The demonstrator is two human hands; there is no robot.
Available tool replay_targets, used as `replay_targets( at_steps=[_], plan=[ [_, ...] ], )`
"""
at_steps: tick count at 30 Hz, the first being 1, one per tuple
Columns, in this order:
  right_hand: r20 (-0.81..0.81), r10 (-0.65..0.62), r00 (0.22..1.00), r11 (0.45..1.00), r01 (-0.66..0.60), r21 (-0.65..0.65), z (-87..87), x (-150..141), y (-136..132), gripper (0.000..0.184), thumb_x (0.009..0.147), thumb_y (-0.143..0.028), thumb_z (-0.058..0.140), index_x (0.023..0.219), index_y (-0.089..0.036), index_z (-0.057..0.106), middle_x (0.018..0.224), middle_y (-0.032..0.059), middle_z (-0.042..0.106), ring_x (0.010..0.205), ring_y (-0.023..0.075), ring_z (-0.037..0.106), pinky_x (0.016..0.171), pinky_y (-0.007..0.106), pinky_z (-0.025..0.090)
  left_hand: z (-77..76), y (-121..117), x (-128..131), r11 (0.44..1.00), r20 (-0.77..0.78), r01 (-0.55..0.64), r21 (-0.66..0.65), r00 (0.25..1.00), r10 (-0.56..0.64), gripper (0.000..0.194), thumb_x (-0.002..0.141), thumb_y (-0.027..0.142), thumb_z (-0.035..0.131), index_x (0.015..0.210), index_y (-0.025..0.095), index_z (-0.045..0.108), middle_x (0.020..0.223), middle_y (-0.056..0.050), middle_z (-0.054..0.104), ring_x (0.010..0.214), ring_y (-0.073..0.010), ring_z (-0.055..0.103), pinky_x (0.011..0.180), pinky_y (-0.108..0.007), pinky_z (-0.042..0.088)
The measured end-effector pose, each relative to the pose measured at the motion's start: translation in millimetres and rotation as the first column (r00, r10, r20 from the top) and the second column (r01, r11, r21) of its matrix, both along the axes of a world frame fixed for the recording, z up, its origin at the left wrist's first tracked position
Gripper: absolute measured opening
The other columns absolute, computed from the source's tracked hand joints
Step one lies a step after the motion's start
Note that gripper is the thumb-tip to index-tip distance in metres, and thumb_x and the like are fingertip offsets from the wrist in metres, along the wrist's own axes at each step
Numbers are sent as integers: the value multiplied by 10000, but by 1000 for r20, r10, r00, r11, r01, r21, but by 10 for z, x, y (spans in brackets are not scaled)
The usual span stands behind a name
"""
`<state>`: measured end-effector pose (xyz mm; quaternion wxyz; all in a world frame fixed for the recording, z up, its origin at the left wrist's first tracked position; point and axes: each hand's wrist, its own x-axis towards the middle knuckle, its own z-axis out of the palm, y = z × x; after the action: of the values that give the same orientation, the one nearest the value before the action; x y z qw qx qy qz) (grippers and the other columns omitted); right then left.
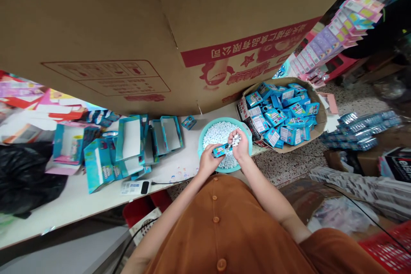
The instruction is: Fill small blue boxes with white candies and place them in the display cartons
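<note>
Head view. Round turquoise plastic basin (201,139), white pellets (220,130) inside. Above basin: small blue printed carton (219,151), fingers of left hand (209,160) clamped on it; right hand (242,145), fingers curled round a loose white handful (236,139). Best worked over the basin (strays drop back). Carton's opening: hard to make out; right fingertips' contact: cannot tell.

Black bag (28,180) cut by left edge; left hand (210,161) partly hides small box (220,150).

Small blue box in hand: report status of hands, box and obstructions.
Left hand gripping small blue box over basin. Right hand cupping white pieces beside the box. Cardboard carton close on basin's right; no obstruction seen at the hands.
</note>
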<state>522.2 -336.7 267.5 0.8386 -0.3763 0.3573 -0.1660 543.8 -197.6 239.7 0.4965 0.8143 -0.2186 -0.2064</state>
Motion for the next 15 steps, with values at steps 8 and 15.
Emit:
replay_targets(
  at_steps=[8,15],
  plan=[
    [48,31,998,991,-25,-132,-9,-43,83,367,809,-445,428,539,-202,483,543,-7,509,503,125,499,566,292,425,62,-4,-9,1000,23,6,3,1000,-7,382,649,193,672,1024,249,629,1006,-42,623,964,-209,588,864,-337,458],
    [33,23,999,974,-15,-228,49,-30,94,390,823,-423,400,512,-203,487,514,-8,517,539,138,528,620,296,436,102,-39,9,1000,26,-7,21,1000,6,381,634,200,687,1009,248,638,998,-42,634,949,-214,597,853,-345,465]
  ],
)
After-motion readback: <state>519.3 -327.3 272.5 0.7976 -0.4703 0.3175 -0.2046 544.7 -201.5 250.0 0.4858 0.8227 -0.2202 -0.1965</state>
